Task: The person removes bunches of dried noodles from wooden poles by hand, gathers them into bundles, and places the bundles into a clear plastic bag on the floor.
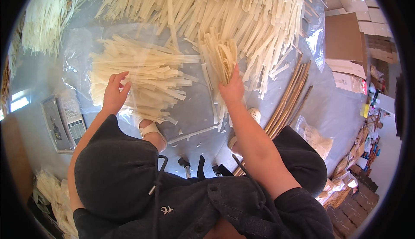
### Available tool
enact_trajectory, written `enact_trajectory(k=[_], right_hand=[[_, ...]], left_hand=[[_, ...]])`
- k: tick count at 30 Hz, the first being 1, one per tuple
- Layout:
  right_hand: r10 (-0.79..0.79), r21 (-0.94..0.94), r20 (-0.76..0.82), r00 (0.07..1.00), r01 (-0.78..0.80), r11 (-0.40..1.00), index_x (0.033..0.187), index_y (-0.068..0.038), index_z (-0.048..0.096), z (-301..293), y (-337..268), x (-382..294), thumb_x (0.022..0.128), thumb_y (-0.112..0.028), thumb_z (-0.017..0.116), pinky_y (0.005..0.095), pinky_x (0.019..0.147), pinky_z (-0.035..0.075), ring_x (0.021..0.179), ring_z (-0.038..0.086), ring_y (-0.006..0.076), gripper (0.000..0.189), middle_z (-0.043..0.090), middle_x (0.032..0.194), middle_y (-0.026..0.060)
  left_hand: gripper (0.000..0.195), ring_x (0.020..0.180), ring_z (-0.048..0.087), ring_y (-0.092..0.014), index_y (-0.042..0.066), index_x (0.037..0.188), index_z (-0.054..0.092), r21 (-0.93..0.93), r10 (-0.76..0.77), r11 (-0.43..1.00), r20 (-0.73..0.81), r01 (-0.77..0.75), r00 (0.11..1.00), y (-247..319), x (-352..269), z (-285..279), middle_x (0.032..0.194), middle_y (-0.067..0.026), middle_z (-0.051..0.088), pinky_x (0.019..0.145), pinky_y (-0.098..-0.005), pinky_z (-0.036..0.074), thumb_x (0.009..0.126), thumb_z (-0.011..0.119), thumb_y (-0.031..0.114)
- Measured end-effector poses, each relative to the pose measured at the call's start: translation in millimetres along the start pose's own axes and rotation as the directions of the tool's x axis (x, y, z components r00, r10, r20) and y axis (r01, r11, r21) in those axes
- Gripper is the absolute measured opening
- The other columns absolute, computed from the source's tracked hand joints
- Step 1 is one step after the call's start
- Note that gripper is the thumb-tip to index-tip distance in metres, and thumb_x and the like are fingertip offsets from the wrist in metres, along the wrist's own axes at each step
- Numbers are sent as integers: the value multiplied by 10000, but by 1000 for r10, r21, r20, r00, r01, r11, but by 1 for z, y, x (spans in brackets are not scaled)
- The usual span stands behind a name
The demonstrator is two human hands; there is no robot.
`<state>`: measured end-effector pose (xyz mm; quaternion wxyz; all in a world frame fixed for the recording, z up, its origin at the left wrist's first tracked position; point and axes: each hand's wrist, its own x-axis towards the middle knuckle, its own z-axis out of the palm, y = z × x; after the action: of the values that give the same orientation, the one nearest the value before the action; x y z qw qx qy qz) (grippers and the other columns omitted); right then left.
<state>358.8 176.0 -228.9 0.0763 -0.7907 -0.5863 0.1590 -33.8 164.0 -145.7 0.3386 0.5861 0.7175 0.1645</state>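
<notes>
My right hand (232,86) grips a looped bundle of flat, pale yellow strips (223,56), whose ends hang down toward the floor. My left hand (117,90) is at the left, fingers apart and holding nothing, over a clear plastic bag (76,49). Beneath and beside that hand lies a pile of similar strips (146,73), partly covered by the plastic. Beyond both hands a wide layer of long pale strips (207,5) spreads across the floor.
Brown sticks (287,99) lie right of my right arm. A digital scale (72,115) sits at the left. Cardboard boxes (343,38) stand at the right, near a small plastic bag of pale pieces (314,140). More strips (45,18) lie at the upper left.
</notes>
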Motion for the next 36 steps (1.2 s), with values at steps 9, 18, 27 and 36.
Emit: enact_trajectory(k=[9, 18, 27, 36], right_hand=[[-177, 279, 93, 980, 145, 949, 1431, -151, 269, -26, -16, -37, 691, -130, 676, 425, 820, 472, 949, 586, 368, 844, 602, 1064, 192], [-201, 409, 66, 977, 157, 899, 1397, -152, 312, -64, -28, -24, 710, -147, 672, 400, 804, 495, 948, 616, 366, 776, 628, 1065, 184], [-494, 384, 194, 848, 398, 833, 1379, -140, 345, -113, -121, -20, 674, -116, 692, 412, 783, 493, 881, 611, 358, 786, 629, 976, 161], [-684, 119, 280, 674, 683, 721, 1363, -127, 371, -23, -155, -32, 613, -47, 681, 450, 689, 470, 770, 574, 356, 816, 581, 852, 164]], left_hand=[[366, 967, 532, -294, 111, 1153, 544, 178, 128, 974, 80, -141, 989, -10, -1, 5, 1021, -89, 545, 795, -365, 460, 813, 644, 205], [228, 778, 566, -234, 80, 1020, 567, 252, 235, 943, -48, -216, 971, -19, 12, 18, 885, -76, 572, 708, -325, 472, 844, 618, 216], [163, 704, 545, -59, 84, 953, 597, -818, -319, 359, 346, 451, 882, -50, 35, -11, 804, 33, 590, 641, -217, 447, 891, 592, 235], [171, 648, 479, -10, 57, 974, 624, -853, -314, 521, -200, -7, 928, -16, 14, -44, 775, 62, 580, 551, -165, 346, 884, 638, 203]])
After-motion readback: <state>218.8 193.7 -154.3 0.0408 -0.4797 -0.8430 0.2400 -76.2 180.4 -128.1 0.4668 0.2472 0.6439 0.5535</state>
